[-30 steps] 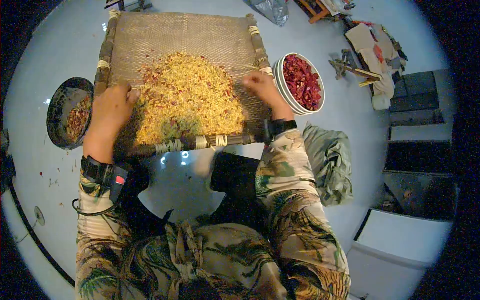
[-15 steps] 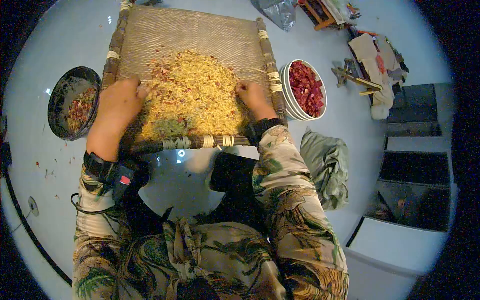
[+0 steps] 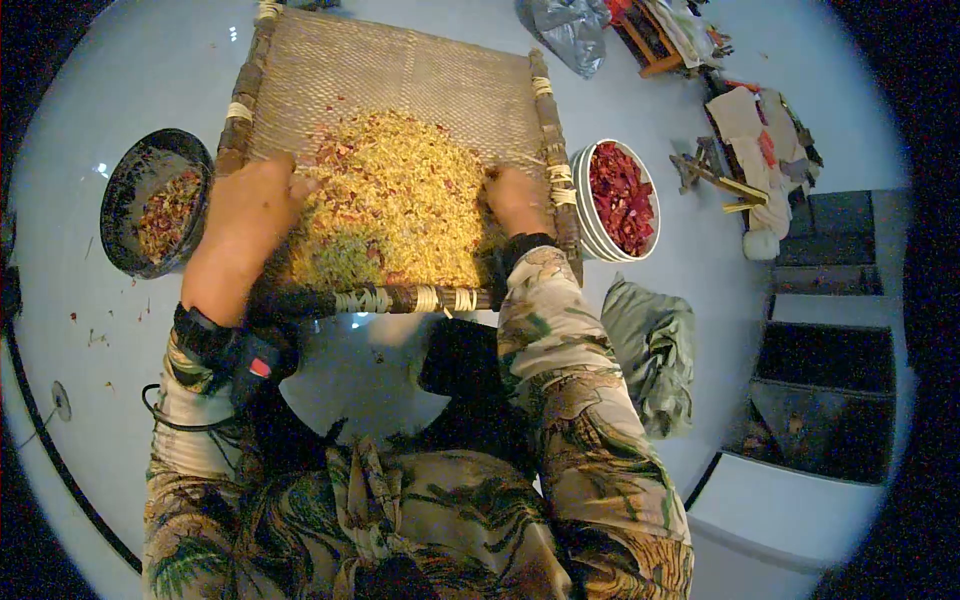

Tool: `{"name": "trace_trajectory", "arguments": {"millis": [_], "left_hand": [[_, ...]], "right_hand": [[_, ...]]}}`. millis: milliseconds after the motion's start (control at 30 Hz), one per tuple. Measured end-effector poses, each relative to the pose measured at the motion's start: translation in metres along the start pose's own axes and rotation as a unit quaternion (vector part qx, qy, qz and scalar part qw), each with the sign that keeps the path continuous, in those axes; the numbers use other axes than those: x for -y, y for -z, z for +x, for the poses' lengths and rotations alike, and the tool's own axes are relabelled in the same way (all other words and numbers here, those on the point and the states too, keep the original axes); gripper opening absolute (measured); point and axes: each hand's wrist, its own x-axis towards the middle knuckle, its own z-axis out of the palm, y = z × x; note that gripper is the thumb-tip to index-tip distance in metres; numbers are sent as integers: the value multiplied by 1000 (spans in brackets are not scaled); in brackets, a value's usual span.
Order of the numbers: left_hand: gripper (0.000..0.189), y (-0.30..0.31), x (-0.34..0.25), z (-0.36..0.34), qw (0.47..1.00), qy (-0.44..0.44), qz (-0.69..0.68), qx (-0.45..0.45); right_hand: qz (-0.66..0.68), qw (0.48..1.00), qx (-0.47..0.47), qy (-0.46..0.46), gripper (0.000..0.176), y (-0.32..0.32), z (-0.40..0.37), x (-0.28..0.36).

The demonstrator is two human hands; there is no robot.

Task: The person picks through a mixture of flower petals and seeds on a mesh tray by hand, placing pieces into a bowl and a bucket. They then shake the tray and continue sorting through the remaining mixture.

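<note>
A woven mesh screen (image 3: 400, 70) on a wooden frame lies before me, its near half covered by a heap of yellow and red dried petals (image 3: 410, 190). A green patch (image 3: 345, 258) shows at the heap's near left. My left hand (image 3: 255, 215) is at the heap's left edge, its fingers curled; whether they hold anything is hidden. My right hand (image 3: 515, 198) rests by the heap's right edge near the frame's side pole, closed, with its fingertips too small and blurred to show any contents.
A black bowl (image 3: 165, 215) of mixed petals stands left of the screen. White stacked buckets (image 3: 590, 235) with dark red petals (image 3: 620, 198) stand right. A grey-green bag (image 3: 650, 350) lies nearer. Plastic bag (image 3: 570, 30) and cloths (image 3: 745, 135) lie farther back.
The whole view has shifted slightly, so the screen and buckets sit a little lower and to the right. Both hands stay at the heap's sides, with little change in pose.
</note>
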Motion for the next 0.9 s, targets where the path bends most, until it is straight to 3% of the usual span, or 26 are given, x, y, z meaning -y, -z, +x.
{"name": "trace_trajectory", "arguments": {"millis": [167, 367, 467, 700, 800, 900], "left_hand": [[32, 1, 4, 3, 1000, -6, 2, 9], [30, -4, 13, 5, 999, -28, -21, -15], [29, -3, 11, 5, 999, -35, -31, -19], [27, -4, 15, 12, 999, -31, -23, -4], [27, 0, 13, 10, 998, -20, -57, -1], [25, -1, 15, 10, 998, -38, -51, -18]], "right_hand": [[65, 997, -39, -21, 20, -33, 26, -4], [76, 996, -34, -42, 19, 13, 21, 50], [108, 993, -39, -35, 23, -14, 36, 41], [114, 992, -50, -32, 22, 2, 41, 75], [186, 978, -65, 74, 20, -14, 53, 89], [378, 917, 9, 125, 19, 8, 49, 131]]}}
